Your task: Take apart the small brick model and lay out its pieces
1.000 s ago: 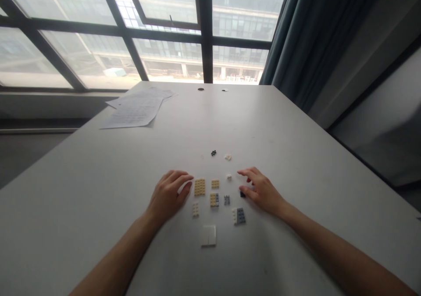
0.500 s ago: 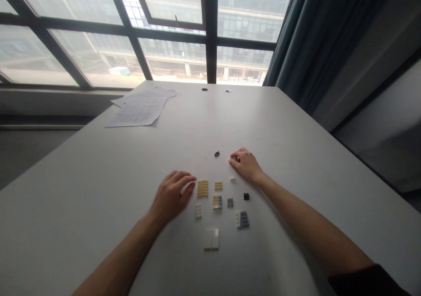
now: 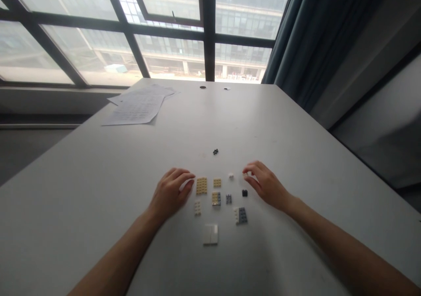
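Note:
My left hand (image 3: 173, 189) rests on the table, fingers stretched out and thumb apart, holding nothing. Its fingertips are just left of the tan studded bricks (image 3: 201, 186). My right hand (image 3: 265, 183) pinches a small whitish brick (image 3: 245, 174) between thumb and fingertips; its exact shape is too small to tell. Left of that hand lies a small white brick (image 3: 231, 176), and below its fingers a black brick (image 3: 244, 193). Between the hands are a smaller tan brick (image 3: 217, 182), a tan and grey group (image 3: 216, 198) and a grey studded brick (image 3: 229, 198).
Small black pieces (image 3: 215, 151) lie farther back. Nearer me are a cream studded brick (image 3: 197, 208), a white and dark grey pair (image 3: 240, 215) and smooth white tiles (image 3: 210, 234). Printed papers (image 3: 134, 109) lie at the back left of the white table (image 3: 184, 138), before the window.
My right hand has drawn back toward me and to the right with the small whitish brick pinched. My left hand stays by the tan bricks. The view has shifted slightly.

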`<state>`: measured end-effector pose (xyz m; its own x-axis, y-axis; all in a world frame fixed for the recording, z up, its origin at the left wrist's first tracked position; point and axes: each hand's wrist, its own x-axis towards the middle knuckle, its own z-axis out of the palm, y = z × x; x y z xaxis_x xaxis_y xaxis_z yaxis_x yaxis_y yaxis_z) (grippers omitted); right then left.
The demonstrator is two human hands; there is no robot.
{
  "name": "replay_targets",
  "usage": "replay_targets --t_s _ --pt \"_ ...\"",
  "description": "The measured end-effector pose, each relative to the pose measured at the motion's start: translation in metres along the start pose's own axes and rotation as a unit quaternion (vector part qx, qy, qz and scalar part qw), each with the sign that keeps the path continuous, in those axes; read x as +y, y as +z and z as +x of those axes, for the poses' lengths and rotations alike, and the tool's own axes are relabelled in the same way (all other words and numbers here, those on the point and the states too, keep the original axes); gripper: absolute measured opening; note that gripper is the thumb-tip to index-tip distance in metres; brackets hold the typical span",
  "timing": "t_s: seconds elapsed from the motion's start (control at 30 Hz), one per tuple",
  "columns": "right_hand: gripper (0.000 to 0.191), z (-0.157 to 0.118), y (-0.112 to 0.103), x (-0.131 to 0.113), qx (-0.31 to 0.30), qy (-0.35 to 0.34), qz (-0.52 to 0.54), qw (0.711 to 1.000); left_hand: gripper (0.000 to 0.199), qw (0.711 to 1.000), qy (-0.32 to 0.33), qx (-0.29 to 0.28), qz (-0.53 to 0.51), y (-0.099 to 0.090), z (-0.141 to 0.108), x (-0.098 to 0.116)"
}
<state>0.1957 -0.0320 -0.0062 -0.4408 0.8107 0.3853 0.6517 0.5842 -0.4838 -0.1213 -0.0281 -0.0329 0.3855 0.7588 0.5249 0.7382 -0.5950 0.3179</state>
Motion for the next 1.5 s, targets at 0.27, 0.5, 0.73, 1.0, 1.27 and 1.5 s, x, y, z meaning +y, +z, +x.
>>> replay_targets --t_s 0.27,0.5,0.73,1.0,1.27,1.5 --pt "0.012 -0.078 0.001 -0.009 -0.053 -0.021 -0.019 0.998 0.017 1.0 0.001 -0.013 0.007 0.0 0.001 0.001" --pt "0.011 -0.065 -0.011 -0.015 -0.102 -0.034 -0.014 0.994 0.015 1.0 -0.001 -0.011 0.006 0.001 0.001 0.001" --pt "0.02 0.035 -0.006 -0.009 0.018 0.08 -0.005 0.997 0.016 1.0 -0.002 -0.012 0.0 0.001 0.001 0.002" --pt "0.028 0.124 0.062 -0.001 -0.038 0.148 -0.065 0.986 0.015 1.0 -0.016 -0.005 -0.018 0.0 0.0 0.001" --pt "0.02 0.128 0.074 0.0 -0.057 0.135 -0.088 0.985 0.016 1.0 -0.022 -0.009 -0.021 0.0 0.001 0.002" --pt "0.017 0.104 0.054 0.009 -0.083 0.091 -0.066 0.99 0.016 0.999 -0.022 -0.005 -0.026 0.001 0.0 0.001"
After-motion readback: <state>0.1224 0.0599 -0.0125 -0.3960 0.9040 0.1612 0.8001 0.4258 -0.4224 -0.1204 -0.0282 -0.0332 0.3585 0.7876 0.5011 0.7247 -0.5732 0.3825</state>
